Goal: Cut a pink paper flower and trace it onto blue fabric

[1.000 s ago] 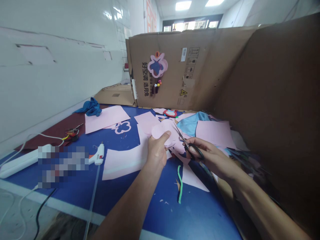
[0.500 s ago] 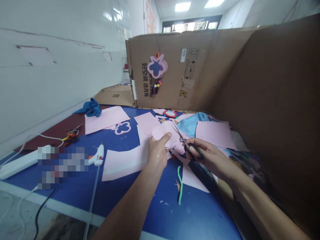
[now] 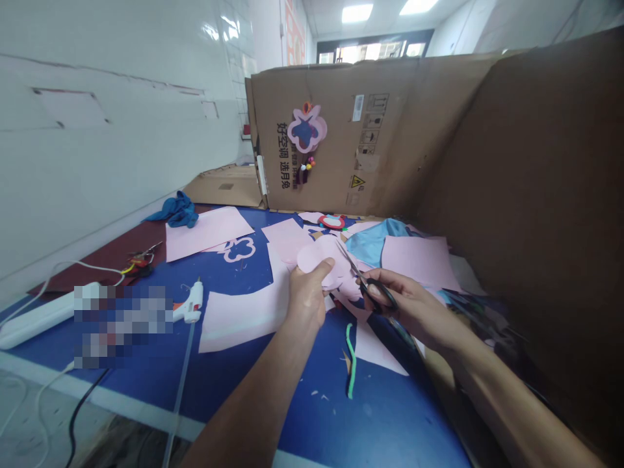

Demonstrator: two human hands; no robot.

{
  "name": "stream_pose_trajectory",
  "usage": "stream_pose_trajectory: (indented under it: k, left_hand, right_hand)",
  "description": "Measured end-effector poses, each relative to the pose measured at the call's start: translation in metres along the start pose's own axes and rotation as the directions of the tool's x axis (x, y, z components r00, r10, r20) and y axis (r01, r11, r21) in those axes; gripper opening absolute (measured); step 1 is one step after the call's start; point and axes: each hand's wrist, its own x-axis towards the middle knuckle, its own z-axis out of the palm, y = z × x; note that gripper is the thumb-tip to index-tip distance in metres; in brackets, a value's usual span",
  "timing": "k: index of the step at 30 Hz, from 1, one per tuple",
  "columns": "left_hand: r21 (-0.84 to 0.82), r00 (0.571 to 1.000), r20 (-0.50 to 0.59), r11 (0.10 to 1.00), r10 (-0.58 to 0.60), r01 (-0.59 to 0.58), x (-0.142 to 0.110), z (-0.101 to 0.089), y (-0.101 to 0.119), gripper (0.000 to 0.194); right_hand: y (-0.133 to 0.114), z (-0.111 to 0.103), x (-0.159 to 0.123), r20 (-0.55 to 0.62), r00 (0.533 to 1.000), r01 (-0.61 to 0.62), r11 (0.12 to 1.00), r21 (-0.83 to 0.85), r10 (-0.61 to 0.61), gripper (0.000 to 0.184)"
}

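Note:
My left hand [image 3: 312,289] is closed on a pink paper cutout [image 3: 319,253] with rounded, petal-like edges, thumb on top and fingers hidden beneath. In my right hand [image 3: 397,296] is a pair of scissors [image 3: 377,296] with black handles, my fingers wrapped around the loops. Its blades point up and left at the cutout's right edge; whether they bite into the paper I cannot tell. Just below the hands lies a green pipe cleaner [image 3: 351,364] on the blue table [image 3: 312,416].
Pink sheets [image 3: 238,318] lie around the hands, with a paper flower outline [image 3: 238,249] farther left. A white glue gun [image 3: 194,302] and a power strip [image 3: 49,318] sit at left. Cardboard walls [image 3: 414,130] rise behind and right. Light-blue cloth [image 3: 377,240] lies beyond the scissors.
The scissors have shifted slightly, their tips now a little farther left over the pink cutout. My left hand stays in place.

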Motion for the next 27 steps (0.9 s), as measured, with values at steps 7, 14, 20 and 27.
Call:
stream_pose_trajectory:
  k: [7, 14, 20, 27]
  left_hand:
    - [0.029, 1.000, -0.004, 0.999, -0.022, 0.022, 0.0022, -0.0028, 0.0004, 0.058]
    - [0.066, 1.000, -0.013, 0.998, -0.022, 0.023, 0.0051, -0.0050, 0.0014, 0.057]
    - [0.064, 1.000, 0.006, 0.998, -0.020, 0.020, 0.0063, -0.0073, 0.0019, 0.061]
    - [0.071, 1.000, 0.016, 0.997, -0.023, 0.022, 0.0083, -0.0095, 0.0013, 0.058]
  right_hand:
    - [0.0035, -0.0026, 0.0005, -0.001, 1.000, -0.003, 1.000, 0.008, 0.003, 0.043]
    - [0.0006, -0.0013, -0.0004, -0.006, 1.000, -0.005, 1.000, -0.006, 0.005, 0.044]
    - [-0.0001, -0.0019, -0.0015, 0.004, 1.000, -0.007, 1.000, -0.031, 0.007, 0.041]
    - [-0.0038, -0.0010, -0.0024, 0.000, 1.000, 0.000, 0.997, -0.081, 0.000, 0.043]
